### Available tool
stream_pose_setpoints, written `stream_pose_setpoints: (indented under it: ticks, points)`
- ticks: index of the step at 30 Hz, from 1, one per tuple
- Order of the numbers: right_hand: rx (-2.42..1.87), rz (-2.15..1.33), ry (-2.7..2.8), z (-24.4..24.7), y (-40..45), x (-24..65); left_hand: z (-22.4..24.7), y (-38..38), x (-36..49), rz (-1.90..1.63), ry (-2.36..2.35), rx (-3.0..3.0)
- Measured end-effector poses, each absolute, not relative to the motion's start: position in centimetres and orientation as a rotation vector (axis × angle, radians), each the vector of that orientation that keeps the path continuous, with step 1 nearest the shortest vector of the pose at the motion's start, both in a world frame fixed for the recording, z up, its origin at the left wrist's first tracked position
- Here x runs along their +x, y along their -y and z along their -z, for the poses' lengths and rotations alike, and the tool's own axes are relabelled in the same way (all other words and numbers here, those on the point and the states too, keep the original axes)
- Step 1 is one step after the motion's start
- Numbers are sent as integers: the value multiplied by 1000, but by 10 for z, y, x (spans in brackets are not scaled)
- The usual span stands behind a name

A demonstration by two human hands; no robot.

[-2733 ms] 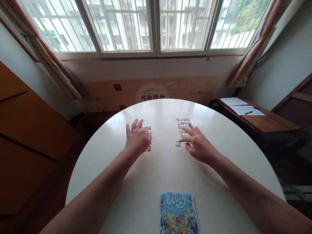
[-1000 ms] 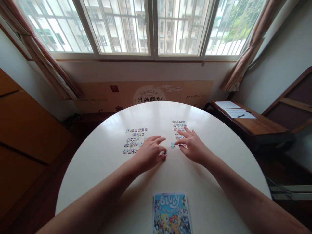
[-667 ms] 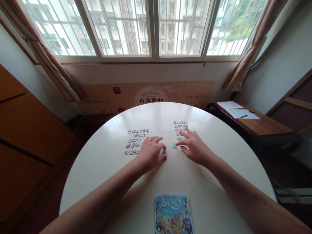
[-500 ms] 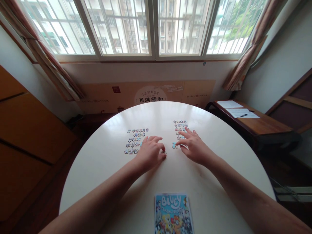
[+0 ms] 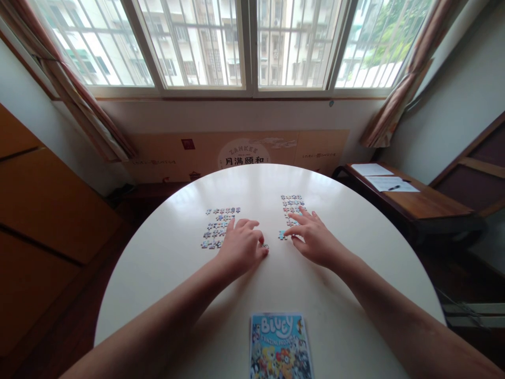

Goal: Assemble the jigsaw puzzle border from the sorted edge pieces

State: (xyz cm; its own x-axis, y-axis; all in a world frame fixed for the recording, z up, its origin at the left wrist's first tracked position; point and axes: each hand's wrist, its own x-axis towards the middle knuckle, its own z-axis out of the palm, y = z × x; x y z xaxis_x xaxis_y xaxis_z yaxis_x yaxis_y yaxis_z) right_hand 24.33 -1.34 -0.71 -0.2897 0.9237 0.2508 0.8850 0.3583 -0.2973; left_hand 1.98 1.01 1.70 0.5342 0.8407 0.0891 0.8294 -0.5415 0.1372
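Note:
My left hand (image 5: 241, 247) is closed, with thumb and index finger pinched on a small jigsaw puzzle piece (image 5: 265, 246) low over the white table. Left of it, rows of puzzle pieces (image 5: 213, 234) lie on the tabletop, a few hidden by the hand. My right hand (image 5: 313, 237) has its fingers apart and holds nothing. Its index fingertip meets a light blue puzzle piece (image 5: 282, 235). Beyond that hand, more rows of puzzle pieces (image 5: 292, 202) are partly covered by its fingers.
The round white table (image 5: 189, 331) bears a blue Bluey picture card (image 5: 281, 345) at its near side. A printed cardboard panel (image 5: 315, 145) stands under the barred window. To the right, a wooden bench (image 5: 434, 202) holds papers (image 5: 382, 182) and a pen (image 5: 394, 187).
My left hand has shifted very slightly left, its thumb and index finger still at the puzzle piece. The right hand stays almost where it was.

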Motion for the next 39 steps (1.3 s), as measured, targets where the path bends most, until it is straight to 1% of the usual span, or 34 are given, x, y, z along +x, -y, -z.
stream_pose_setpoints:
  ticks: [6,13,19,29,39]
  points:
    - [-1578,-137,2255,8,13,244,-10,-14,18,-281,-1426,2666]
    - [-1596,-160,2262,8,11,244,9,-18,21,-537,-1270,2692]
    - [-1617,-175,2281,7,11,242,22,-22,39,-674,-1209,2720]
    - [-1656,-195,2296,5,10,241,26,-25,44,-772,-1138,2783]
    - [-1677,-220,2301,2,11,241,29,-26,40,-882,-958,2896]
